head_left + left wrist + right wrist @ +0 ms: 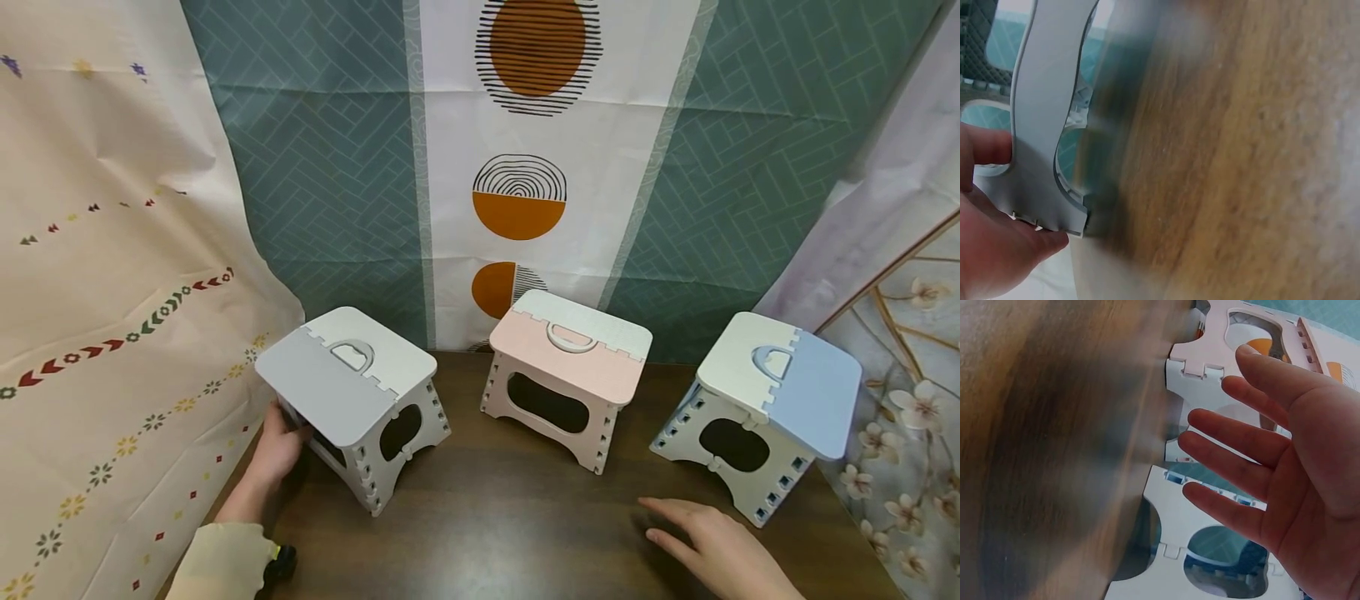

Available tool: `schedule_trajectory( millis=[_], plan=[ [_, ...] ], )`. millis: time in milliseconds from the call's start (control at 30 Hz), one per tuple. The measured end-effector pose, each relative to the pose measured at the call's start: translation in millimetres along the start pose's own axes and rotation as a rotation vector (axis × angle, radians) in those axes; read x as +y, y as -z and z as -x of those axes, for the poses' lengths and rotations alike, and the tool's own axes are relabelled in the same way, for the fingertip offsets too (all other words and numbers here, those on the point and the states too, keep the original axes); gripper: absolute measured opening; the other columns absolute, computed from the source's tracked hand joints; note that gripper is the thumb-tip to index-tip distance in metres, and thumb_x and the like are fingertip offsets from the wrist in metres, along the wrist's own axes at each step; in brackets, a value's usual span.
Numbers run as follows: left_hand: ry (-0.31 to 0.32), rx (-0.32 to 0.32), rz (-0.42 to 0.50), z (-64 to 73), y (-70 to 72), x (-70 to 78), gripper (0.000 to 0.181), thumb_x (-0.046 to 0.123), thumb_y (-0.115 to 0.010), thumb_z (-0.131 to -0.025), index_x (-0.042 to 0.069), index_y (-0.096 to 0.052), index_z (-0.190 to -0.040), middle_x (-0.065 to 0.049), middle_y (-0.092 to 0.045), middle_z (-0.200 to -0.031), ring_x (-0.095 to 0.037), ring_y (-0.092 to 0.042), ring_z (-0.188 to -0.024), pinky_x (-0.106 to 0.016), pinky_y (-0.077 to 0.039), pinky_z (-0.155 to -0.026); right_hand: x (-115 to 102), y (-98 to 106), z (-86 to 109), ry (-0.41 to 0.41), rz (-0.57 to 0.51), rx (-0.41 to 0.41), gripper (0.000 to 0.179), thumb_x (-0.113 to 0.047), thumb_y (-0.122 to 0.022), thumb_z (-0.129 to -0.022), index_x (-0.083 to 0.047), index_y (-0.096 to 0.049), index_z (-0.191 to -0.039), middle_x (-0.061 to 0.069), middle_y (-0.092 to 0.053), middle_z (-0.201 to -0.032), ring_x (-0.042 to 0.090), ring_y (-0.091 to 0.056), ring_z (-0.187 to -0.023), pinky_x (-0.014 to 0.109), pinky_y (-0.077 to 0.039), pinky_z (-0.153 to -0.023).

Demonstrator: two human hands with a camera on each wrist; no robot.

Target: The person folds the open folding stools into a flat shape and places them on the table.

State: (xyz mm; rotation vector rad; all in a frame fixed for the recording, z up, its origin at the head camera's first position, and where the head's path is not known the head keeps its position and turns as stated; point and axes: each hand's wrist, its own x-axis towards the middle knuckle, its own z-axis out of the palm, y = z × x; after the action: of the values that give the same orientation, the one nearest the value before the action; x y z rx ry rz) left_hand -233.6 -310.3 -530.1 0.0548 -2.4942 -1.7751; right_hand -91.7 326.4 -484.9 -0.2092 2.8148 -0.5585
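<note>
A grey and white folding step stool [330,375] stands unfolded at the left of the table. My left hand [279,446] grips its near left leg panel; in the left wrist view the thumb and fingers wrap the grey panel's edge [1047,125]. At the middle stands a pink and white folding stool [570,350]. To the right is a blue and white folding stool [780,383], turned at an angle. My right hand [705,533] hovers in front of the blue one, fingers spread and holding nothing, as the right wrist view also shows.
All three stools stand on a dark wooden table [495,533]. Behind them hangs a green and white patterned curtain [337,167]. A cream cloth [112,333] borders the left side, a floral cloth [915,433] the right.
</note>
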Motion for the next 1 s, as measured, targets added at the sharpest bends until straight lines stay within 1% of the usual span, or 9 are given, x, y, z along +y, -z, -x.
schedule_trajectory(
  millis=[67, 100, 233, 300, 467, 567, 733, 833, 1000],
  plan=[
    [-0.026, 0.010, -0.005, 3.7, -1.0, -1.4, 0.082, -0.009, -0.055, -0.097, -0.013, -0.002, -0.160, -0.038, -0.011, -0.165, -0.046, -0.014, -0.152, -0.045, -0.019, -0.123, -1, -1, -0.2, 0.007, 0.007, 0.003, 0.047, -0.045, -0.077, -0.097, -0.020, -0.073, -0.137, 0.000, -0.074, -0.130, 0.028, -0.070, -0.118, 0.057, -0.054, -0.100],
    [-0.027, 0.014, -0.004, 5.7, -1.8, -0.2, 0.083, -0.009, -0.056, -0.097, -0.012, -0.003, -0.160, -0.038, -0.011, -0.165, -0.045, -0.015, -0.151, -0.049, -0.019, -0.122, -2, -1, 0.0, 0.013, 0.010, 0.007, 0.047, -0.044, -0.078, -0.097, -0.020, -0.073, -0.137, 0.000, -0.074, -0.130, 0.028, -0.071, -0.118, 0.057, -0.054, -0.100],
    [-0.073, 0.038, -0.013, 12.4, -3.6, -2.1, 0.086, -0.006, -0.059, -0.092, -0.011, -0.007, -0.161, -0.036, -0.016, -0.164, -0.043, -0.021, -0.147, -0.032, -0.024, -0.116, -5, -3, -0.9, 0.025, 0.010, 0.008, 0.047, -0.045, -0.077, -0.097, -0.020, -0.073, -0.137, 0.000, -0.074, -0.130, 0.028, -0.071, -0.118, 0.056, -0.055, -0.100],
    [-0.090, 0.046, -0.008, 17.0, -4.7, -0.5, 0.086, -0.008, -0.059, -0.092, -0.011, -0.008, -0.161, -0.036, -0.018, -0.162, -0.042, -0.022, -0.146, -0.027, -0.025, -0.112, -6, -3, -1.9, 0.022, 0.005, 0.004, 0.047, -0.045, -0.077, -0.097, -0.020, -0.073, -0.137, 0.000, -0.074, -0.130, 0.027, -0.071, -0.118, 0.056, -0.055, -0.100],
    [-0.075, 0.051, -0.039, 27.6, -7.2, 5.2, 0.085, -0.013, -0.060, -0.093, -0.011, -0.009, -0.161, -0.034, -0.022, -0.161, -0.042, -0.022, -0.149, -0.014, -0.024, -0.105, -9, -2, -3.2, 0.047, 0.008, 0.010, 0.047, -0.045, -0.077, -0.098, -0.021, -0.073, -0.137, -0.001, -0.074, -0.130, 0.025, -0.071, -0.117, 0.054, -0.056, -0.098],
    [-0.020, 0.048, -0.087, 33.5, -8.8, 8.8, 0.081, -0.009, -0.061, -0.096, -0.014, -0.010, -0.159, -0.036, -0.023, -0.160, -0.044, -0.023, -0.149, -0.023, -0.027, -0.110, -10, -3, -3.3, 0.077, 0.025, 0.021, 0.047, -0.046, -0.076, -0.098, -0.021, -0.073, -0.138, -0.002, -0.074, -0.131, 0.023, -0.071, -0.116, 0.052, -0.057, -0.096],
    [0.054, 0.020, -0.127, 43.2, -10.8, 14.0, 0.083, -0.003, -0.064, -0.098, -0.017, -0.008, -0.157, -0.040, -0.020, -0.159, -0.047, -0.020, -0.149, -0.057, -0.023, -0.119, -12, -4, -5.0, 0.117, 0.046, 0.039, 0.048, -0.048, -0.074, -0.099, -0.022, -0.072, -0.139, -0.004, -0.074, -0.131, 0.023, -0.071, -0.117, 0.051, -0.058, -0.095],
    [0.059, -0.002, -0.149, 48.7, -11.2, 15.0, 0.087, 0.000, -0.067, -0.098, -0.018, -0.006, -0.158, -0.042, -0.019, -0.160, -0.049, -0.018, -0.151, -0.062, -0.021, -0.120, -14, -6, -7.0, 0.144, 0.049, 0.043, 0.048, -0.048, -0.073, -0.100, -0.021, -0.072, -0.139, -0.004, -0.074, -0.131, 0.023, -0.071, -0.117, 0.051, -0.058, -0.096],
    [0.027, -0.034, -0.193, 58.4, -11.0, 17.0, 0.093, 0.006, -0.075, -0.096, -0.018, -0.010, -0.158, -0.042, -0.026, -0.157, -0.051, -0.024, -0.150, -0.067, -0.024, -0.118, -18, -10, -9.4, 0.178, 0.056, 0.048, 0.047, -0.047, -0.073, -0.101, -0.020, -0.072, -0.139, -0.005, -0.074, -0.130, 0.021, -0.071, -0.117, 0.051, -0.058, -0.096]
  ],
)
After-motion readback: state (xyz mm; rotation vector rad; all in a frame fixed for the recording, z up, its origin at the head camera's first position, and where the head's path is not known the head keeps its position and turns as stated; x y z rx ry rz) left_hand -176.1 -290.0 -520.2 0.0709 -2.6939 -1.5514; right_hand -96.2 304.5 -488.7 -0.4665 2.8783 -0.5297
